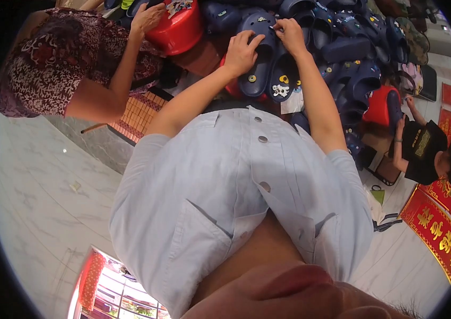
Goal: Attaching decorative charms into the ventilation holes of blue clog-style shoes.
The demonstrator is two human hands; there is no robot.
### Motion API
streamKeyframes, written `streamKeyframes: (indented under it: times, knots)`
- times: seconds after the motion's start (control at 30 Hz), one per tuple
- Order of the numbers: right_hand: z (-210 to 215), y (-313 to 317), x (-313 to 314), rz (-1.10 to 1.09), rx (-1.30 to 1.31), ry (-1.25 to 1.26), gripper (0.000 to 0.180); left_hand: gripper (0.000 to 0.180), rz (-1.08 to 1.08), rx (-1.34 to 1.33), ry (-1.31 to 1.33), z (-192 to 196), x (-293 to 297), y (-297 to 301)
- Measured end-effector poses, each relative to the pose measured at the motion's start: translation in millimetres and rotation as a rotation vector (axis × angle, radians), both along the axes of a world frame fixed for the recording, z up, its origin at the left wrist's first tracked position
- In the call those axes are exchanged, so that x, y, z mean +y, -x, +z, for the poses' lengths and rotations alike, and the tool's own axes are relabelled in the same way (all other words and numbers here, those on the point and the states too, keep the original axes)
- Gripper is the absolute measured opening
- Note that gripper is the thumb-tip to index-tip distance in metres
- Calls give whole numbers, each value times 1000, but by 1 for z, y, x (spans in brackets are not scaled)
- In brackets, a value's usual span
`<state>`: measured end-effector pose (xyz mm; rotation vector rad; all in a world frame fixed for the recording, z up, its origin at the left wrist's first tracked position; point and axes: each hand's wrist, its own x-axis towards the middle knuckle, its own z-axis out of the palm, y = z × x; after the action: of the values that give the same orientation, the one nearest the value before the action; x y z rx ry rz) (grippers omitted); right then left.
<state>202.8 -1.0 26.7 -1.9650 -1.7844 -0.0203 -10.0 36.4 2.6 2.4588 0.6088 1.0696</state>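
Observation:
My left hand (pixel 240 53) grips the side of a dark blue clog (pixel 257 72) lying on a heap of the same shoes. My right hand (pixel 291 35) is at the toe end of that clog, its fingertips pinched on a small pale charm (pixel 275 26) against the shoe's top. A second dark blue clog (pixel 284 80) lies beside the first, under my right forearm, and carries a yellow charm and a white one. My light blue buttoned shirt (pixel 225 191) fills the middle of the view.
A pile of dark blue clogs (pixel 350 50) spreads to the right. A person in a patterned top (pixel 50 69) touches a red basin (pixel 180 26). Another person in black (pixel 422 151) sits by a red tub (pixel 378 106). Red and gold banners (pixel 440 228) lie on the marble floor.

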Motion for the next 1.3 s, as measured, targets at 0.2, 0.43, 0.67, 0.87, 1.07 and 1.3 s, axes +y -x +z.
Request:
streamKeyframes:
  times: [0.2, 0.43, 0.67, 0.87, 1.07, 1.3]
  knots:
    - [0, 2, -12, -37, 90, 30, 14, 60, 4, 12, 0, -1, -1, 0]
    - [4, 9, -17, 33, 57, 32, 15, 62, 3, 16, 13, -3, -2, -1]
    - [23, 11, -21, 37, -22, 188, 22, 61, 3, 19, 7, -3, -1, 2]
    - [28, 14, -16, 0, -32, 322, 25, 59, 0, 22, 11, -1, -3, 5]
    - [31, 25, -25, -58, -124, 283, 19, 57, -20, 29, 7, -5, 1, 5]
    - [41, 41, -87, -229, -20, -114, 15, 57, -28, 10, 10, -6, 0, 4]
